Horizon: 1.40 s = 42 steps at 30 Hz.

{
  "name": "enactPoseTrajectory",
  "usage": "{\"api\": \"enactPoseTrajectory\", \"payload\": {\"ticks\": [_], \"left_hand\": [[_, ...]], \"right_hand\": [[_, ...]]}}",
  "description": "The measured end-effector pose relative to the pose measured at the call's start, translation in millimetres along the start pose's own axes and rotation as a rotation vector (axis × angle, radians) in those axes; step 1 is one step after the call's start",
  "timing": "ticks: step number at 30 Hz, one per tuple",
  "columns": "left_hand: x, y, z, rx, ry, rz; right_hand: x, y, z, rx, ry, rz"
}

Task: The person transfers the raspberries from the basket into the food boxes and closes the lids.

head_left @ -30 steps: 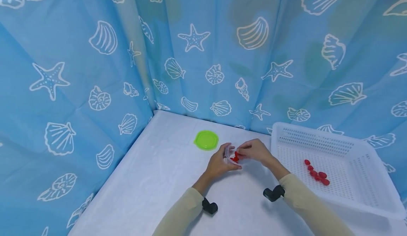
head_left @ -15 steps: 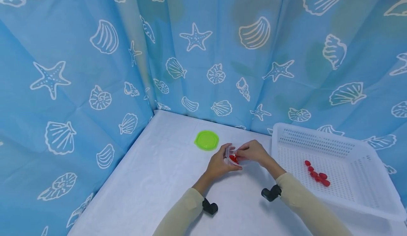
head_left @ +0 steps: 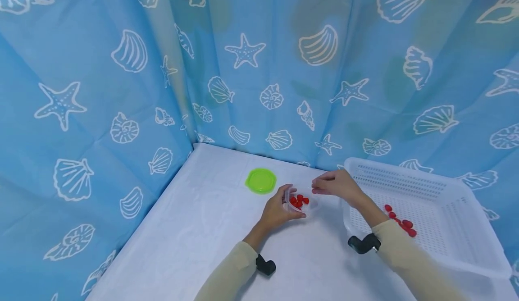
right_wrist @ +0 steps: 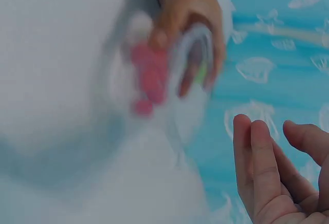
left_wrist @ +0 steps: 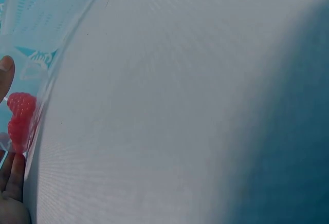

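My left hand (head_left: 277, 211) grips a small clear plastic container (head_left: 311, 207), tilted above the white table. Several red raspberries (head_left: 299, 200) lie inside it; their bumpy surface shows on the raspberries (left_wrist: 21, 112) in the left wrist view. In the right wrist view the same container and fruit are blurred, with fingers of the left hand curled round the rim. Just right of the container, my right hand (head_left: 338, 184) is apart from it. That right hand (right_wrist: 280, 178) has its thumb away from the fingertips and holds nothing.
A white perforated basket (head_left: 458, 229) stands at the right, partly behind the right forearm, with several raspberries (head_left: 407, 224) on its floor. A bright green lid (head_left: 261, 180) lies flat behind the left hand. Blue shell-patterned curtain (head_left: 259, 75) borders the table's back and left.
My right hand has come out of the container and moved right, towards the basket. The raspberries it was touching now lie loose in the container. My left hand stays in place.
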State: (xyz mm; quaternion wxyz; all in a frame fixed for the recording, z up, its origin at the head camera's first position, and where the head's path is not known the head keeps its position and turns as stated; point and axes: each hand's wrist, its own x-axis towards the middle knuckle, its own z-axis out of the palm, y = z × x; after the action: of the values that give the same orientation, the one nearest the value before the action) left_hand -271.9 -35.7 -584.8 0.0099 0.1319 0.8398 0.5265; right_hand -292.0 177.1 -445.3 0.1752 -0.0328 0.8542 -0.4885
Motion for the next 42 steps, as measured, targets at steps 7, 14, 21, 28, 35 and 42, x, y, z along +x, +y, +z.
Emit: {"api": "enactPoseTrajectory", "payload": {"ticks": [7,14,21,28,35,42], "left_hand": [[0.7,-3.8,-3.3,-0.006,-0.012,0.000],[0.9,-6.4,-7.7,0.000,-0.003,-0.016],[-0.6,-7.3,-9.3,-0.012,0.001,-0.003],[-1.2,-6.2,-6.3,0.000,0.001,-0.007],[0.1,-2.1,-5.6,0.013,-0.028,0.002],[4.4,-0.6,-3.2,0.004,-0.056,0.031]], "right_hand": [[-14,3,-65,-0.074,0.064,-0.036],[-17,37,-115,-0.292,0.088,-0.091],[-16,81,-135,-0.381,0.064,-0.029],[-17,123,-139,-0.398,0.061,0.104],[-19,141,-144,-0.394,0.054,0.189],[-17,152,-145,-0.406,0.057,0.207]]}}
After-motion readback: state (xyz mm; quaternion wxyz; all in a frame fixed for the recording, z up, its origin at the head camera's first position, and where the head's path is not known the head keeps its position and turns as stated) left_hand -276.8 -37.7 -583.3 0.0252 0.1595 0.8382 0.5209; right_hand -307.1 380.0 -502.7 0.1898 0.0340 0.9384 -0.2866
